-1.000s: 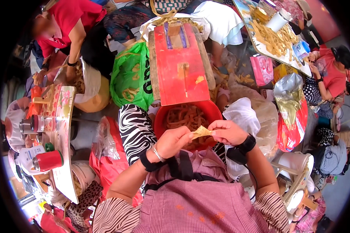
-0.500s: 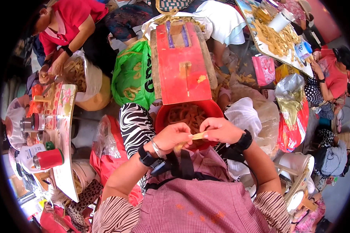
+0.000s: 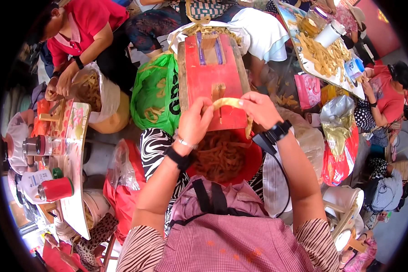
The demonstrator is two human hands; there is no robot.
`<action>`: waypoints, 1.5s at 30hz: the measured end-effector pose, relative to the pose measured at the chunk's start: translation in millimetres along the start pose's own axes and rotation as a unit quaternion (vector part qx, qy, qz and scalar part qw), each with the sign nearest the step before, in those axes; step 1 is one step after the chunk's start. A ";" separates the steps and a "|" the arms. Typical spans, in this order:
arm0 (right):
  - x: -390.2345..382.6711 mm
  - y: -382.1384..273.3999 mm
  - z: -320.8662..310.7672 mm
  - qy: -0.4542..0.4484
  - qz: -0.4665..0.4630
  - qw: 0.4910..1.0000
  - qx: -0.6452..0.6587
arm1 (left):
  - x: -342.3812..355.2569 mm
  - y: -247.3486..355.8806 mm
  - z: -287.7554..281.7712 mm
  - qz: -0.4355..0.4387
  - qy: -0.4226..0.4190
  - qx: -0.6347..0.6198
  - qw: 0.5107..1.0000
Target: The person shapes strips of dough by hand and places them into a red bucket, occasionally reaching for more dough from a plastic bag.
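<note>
Pale yellow, narrow, ribbon-like strip held above the rectangular red-painted board. Long axis runs left to right, arched away from me at mid-span; what appears to be its tail dangles below my right grip, pointing back toward me. Colour fairly even; fine texture not resolvable. Left grip pinches the left end, right grip pinches farther along. Nearer me: round red tub containing tan strips.

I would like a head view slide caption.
Left hand and right hand hold a yellowish strip over a red board.
</note>
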State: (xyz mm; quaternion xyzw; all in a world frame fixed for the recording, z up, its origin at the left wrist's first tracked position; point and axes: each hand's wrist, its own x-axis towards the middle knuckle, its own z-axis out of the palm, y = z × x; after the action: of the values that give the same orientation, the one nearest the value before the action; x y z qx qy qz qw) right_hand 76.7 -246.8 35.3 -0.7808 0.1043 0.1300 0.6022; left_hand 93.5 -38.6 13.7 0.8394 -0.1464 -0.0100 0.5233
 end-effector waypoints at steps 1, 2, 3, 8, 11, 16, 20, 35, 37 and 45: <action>12.3 10.5 -1.5 0.000 -0.001 1.000 -0.002 | 7.0 -6.6 5.0 0.001 0.001 -0.001 1.000; 27.0 31.3 -1.7 0.025 -0.060 0.994 -0.082 | 13.1 -16.6 12.2 0.025 0.001 0.040 0.999; 36.1 51.6 -0.8 0.050 -0.116 0.979 -0.162 | 15.2 -22.3 17.6 0.049 0.000 0.081 0.996; 23.4 65.1 -8.8 0.100 -0.014 0.986 -0.134 | -8.9 -13.9 2.1 0.022 -0.106 0.145 0.984; -32.5 26.5 12.8 -0.066 0.084 0.985 0.136 | -38.5 11.7 -0.3 0.146 -0.002 0.127 0.981; -83.2 22.0 32.0 -0.256 0.134 0.930 0.229 | -51.2 7.3 -16.5 0.276 -0.047 0.193 0.940; -100.9 38.1 22.6 -0.283 0.119 0.888 0.343 | -65.0 -2.6 -19.5 0.118 -0.121 0.126 0.977; -115.3 31.8 44.2 -0.188 0.074 0.958 0.202 | -100.3 19.0 2.3 -0.256 -0.333 -0.289 0.860; -115.3 43.6 42.4 -0.153 0.115 0.947 0.259 | -102.1 10.9 7.6 0.047 -0.196 0.023 0.979; -116.5 52.5 54.0 -0.163 0.110 0.955 0.222 | -96.8 18.0 8.5 0.018 -0.271 -0.039 0.962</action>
State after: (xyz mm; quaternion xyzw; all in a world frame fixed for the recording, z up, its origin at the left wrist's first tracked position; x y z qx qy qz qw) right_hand -54.3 -207.1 12.6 -0.5794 0.1164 0.2948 0.7509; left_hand -4.8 -28.5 12.5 0.7812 -0.2975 -0.2337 0.4966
